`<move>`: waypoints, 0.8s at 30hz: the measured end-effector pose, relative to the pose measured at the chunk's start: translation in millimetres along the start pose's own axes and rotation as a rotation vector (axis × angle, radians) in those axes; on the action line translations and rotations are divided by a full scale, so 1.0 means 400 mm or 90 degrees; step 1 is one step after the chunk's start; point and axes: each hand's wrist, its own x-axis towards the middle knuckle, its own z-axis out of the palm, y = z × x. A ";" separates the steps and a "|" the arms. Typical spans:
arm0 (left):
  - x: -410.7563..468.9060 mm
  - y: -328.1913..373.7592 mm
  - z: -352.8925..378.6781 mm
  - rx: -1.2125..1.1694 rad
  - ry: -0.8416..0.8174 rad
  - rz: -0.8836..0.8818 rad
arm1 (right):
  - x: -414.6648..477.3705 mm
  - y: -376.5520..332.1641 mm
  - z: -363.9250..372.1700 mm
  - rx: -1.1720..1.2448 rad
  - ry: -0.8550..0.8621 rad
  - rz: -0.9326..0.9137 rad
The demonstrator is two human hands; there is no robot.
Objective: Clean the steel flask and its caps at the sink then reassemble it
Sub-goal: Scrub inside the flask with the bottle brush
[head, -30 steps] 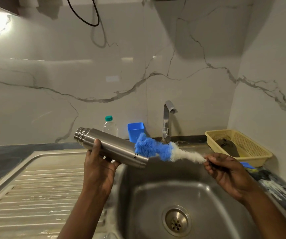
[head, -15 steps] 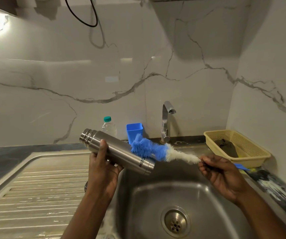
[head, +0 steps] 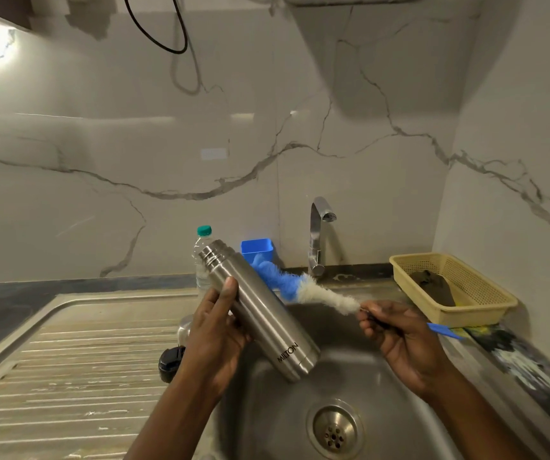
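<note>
My left hand (head: 215, 330) grips the steel flask (head: 260, 310) around its middle, holding it tilted over the sink basin (head: 383, 410), ringed end up and to the left, the end marked MILTON low on the right. My right hand (head: 396, 333) holds the blue handle of a bottle brush (head: 306, 287). Its blue and white bristles lie behind the flask, outside it. A black cap (head: 169, 360) and a steel cap (head: 185, 328) sit on the drainboard, partly hidden by my left hand.
A steel tap (head: 318, 237) rises behind the basin. A clear plastic bottle (head: 201, 257) and a blue container (head: 257, 249) stand at the back wall. A yellow basket (head: 449, 287) holding a dark cloth sits on the right. The ribbed drainboard (head: 67, 360) stretches left.
The flask has swung from nearly level to steeply tilted, its MILTON end dropping toward the basin. The brush has moved from that end to behind the flask. My right hand drew slightly left.
</note>
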 end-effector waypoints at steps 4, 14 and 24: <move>0.003 0.008 -0.005 -0.008 0.026 0.005 | -0.007 -0.016 0.012 0.031 0.023 -0.040; -0.008 -0.007 0.018 -0.019 0.000 -0.041 | -0.013 -0.001 0.048 0.049 0.008 -0.016; -0.015 -0.014 0.020 -0.012 -0.019 -0.060 | -0.017 0.003 0.065 0.081 0.002 -0.005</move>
